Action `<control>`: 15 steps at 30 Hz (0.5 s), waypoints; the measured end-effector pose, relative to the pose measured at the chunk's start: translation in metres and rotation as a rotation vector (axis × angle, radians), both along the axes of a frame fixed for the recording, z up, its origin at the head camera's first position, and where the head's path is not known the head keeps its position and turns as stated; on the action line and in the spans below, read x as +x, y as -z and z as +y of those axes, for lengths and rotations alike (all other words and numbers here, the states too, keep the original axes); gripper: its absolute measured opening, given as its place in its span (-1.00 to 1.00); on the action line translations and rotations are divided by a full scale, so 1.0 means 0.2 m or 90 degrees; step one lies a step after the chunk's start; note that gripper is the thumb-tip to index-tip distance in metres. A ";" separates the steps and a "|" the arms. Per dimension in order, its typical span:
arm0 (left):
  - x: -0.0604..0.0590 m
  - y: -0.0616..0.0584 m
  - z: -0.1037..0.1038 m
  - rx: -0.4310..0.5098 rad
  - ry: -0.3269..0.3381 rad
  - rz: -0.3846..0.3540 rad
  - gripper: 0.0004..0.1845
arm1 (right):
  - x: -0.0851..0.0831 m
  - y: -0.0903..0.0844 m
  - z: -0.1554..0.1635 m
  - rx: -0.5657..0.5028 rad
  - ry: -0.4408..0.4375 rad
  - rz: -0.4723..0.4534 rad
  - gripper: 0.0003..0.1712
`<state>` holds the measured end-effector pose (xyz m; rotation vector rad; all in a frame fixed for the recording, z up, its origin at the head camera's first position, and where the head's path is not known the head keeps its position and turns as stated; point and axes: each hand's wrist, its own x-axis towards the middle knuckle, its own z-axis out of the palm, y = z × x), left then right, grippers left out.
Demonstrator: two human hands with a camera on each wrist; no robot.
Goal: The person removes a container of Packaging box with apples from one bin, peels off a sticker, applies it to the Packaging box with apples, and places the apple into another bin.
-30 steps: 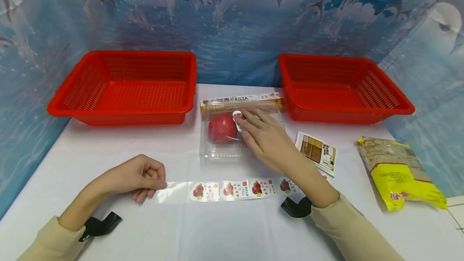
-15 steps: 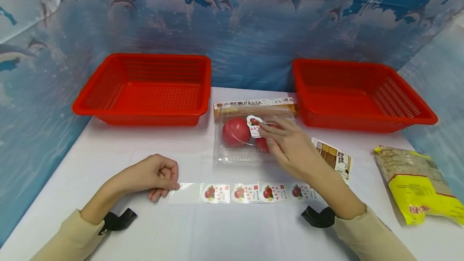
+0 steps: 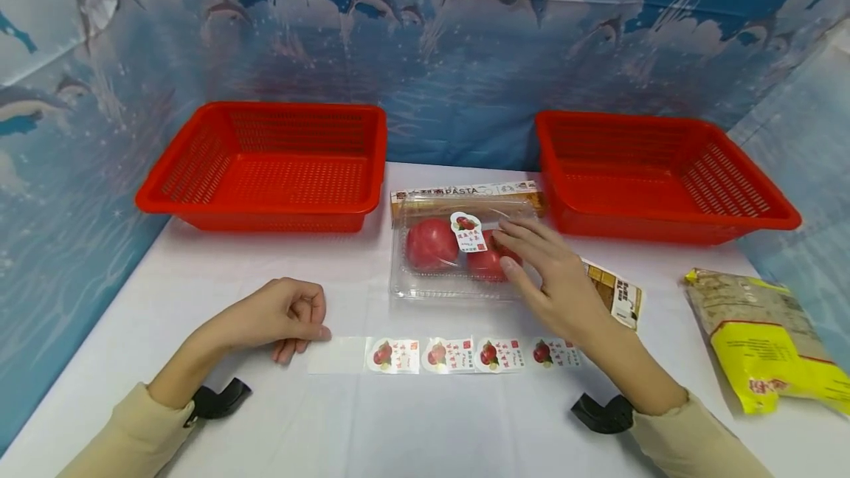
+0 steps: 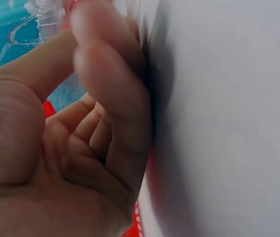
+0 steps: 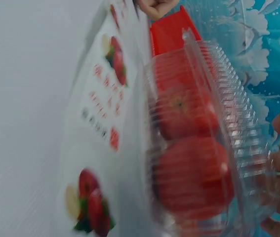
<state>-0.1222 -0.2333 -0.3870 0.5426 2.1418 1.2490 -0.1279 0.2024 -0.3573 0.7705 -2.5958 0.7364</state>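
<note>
A clear plastic clamshell box with two red fruits that look like apples lies shut on the table in the head view. On its lid sits a white fruit label. My right hand hovers over or lightly touches the box's right side, fingers loosely bent, nothing held. A strip of backing film with several fruit stickers stretches in front of the box. At the strip's bare left end rests my left hand, fingers loosely curled, thumb tip near the film's corner. In the left wrist view its fingers lie against the white table.
Red plastic baskets stand at back left and back right. Behind the box lies a PASTA pack. A brown-and-white packet is partly behind my right hand. A yellow bag lies far right.
My right hand has drawn back to the right, off the label, which now shows whole on the lid. The left hand has stayed by the strip's end. The head view has shifted.
</note>
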 end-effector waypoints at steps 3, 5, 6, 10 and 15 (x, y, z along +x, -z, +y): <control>-0.01 -0.02 0.03 -0.016 -0.041 0.050 -0.71 | 0.00 0.02 0.05 -0.018 0.043 -0.027 -0.30; -0.03 -0.03 0.07 -0.016 -0.068 0.071 -0.72 | 0.00 0.04 0.08 -0.046 0.063 -0.055 -0.26; -0.03 -0.03 0.09 -0.013 -0.081 0.077 -0.73 | -0.01 0.04 0.09 -0.062 0.073 -0.071 -0.25; -0.07 -0.05 0.18 0.011 -0.122 0.084 -0.75 | -0.02 0.07 0.11 -0.127 0.096 -0.128 -0.24; -0.12 -0.08 0.31 0.059 -0.153 0.076 -0.67 | -0.03 0.10 0.11 -0.203 0.119 -0.156 -0.23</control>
